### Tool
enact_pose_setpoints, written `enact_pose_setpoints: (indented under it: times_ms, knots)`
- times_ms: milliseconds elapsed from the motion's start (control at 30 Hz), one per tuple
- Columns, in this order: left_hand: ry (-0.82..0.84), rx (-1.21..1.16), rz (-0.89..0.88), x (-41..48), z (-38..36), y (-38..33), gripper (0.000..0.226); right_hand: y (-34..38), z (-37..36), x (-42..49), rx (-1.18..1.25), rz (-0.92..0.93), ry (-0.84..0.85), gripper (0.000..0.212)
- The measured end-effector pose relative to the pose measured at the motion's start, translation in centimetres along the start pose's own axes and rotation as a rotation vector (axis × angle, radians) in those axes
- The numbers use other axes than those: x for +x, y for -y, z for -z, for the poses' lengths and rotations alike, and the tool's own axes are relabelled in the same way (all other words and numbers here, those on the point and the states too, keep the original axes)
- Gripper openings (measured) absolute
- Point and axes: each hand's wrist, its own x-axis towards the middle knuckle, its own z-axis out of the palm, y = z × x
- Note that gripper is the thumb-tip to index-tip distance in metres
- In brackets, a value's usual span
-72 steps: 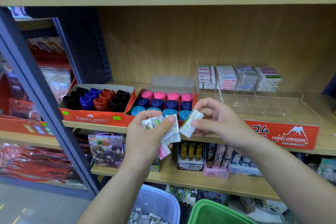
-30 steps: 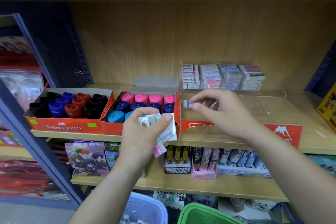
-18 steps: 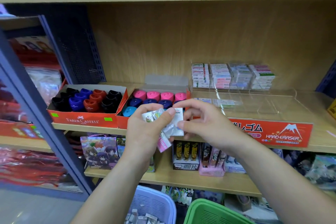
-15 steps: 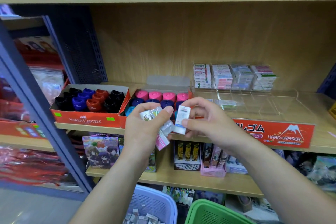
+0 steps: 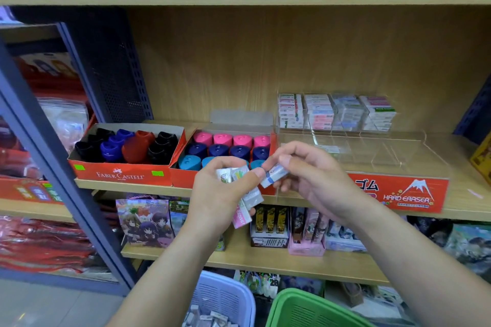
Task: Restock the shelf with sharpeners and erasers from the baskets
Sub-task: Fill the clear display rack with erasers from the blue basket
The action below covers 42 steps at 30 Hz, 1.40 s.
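Both hands are up in front of the middle shelf (image 5: 462,210). Left hand (image 5: 218,199) grips a fanned bunch of wrapped erasers (image 5: 240,186) with the thumb clamped across them. One with a pink sleeve sticks out below.

Right hand (image 5: 316,180) pinches a single eraser (image 5: 273,176), white with a blue band, between thumb and fingers. It sits just beside the left thumb tip and the bunch.

Behind the hands I see two red Faber-Castell boxes (image 5: 122,175) side by side, full of sharpeners (image 5: 228,147) standing in rows. Right of them is a clear tray (image 5: 393,159) with a red Hard Eraser label (image 5: 406,195). Eraser stacks (image 5: 334,113) fill its back row. I can't tell the front compartments' contents through the glare.

Bottom of frame: pale blue basket (image 5: 225,297) with loose erasers in it. Green basket (image 5: 305,310) is just beside it, contents out of view.
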Motion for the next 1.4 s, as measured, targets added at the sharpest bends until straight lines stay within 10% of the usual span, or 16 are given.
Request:
enact_pose_setpoints:
  times_ms: [300,600,867,1267,1400]
  knots:
    - [-0.002,0.012,-0.03,0.0,-0.2,-0.1,0.03,-0.1,0.6,-0.5,-0.205,0.032,-0.089,0.035]
    - [-0.019,0.041,-0.05,-0.1,-0.1,0.3,0.031,0.2,1.9,-1.9,-0.364,-0.059,-0.142,0.014]
    - [-0.042,0.039,-0.055,0.4,0.3,-0.2,0.035,3.0,7.4,4.4,-0.583,0.082,-0.516,0.014]
    - [-0.082,0.05,-0.108,2.3,0.7,-0.6,0.033,1.1,9.8,12.6,-1.333,-0.061,-0.142,0.016]
    - [-0.078,0.036,-0.104,2.6,0.5,-0.7,0.033,1.2,9.2,11.1,-1.283,0.038,-0.318,0.024]
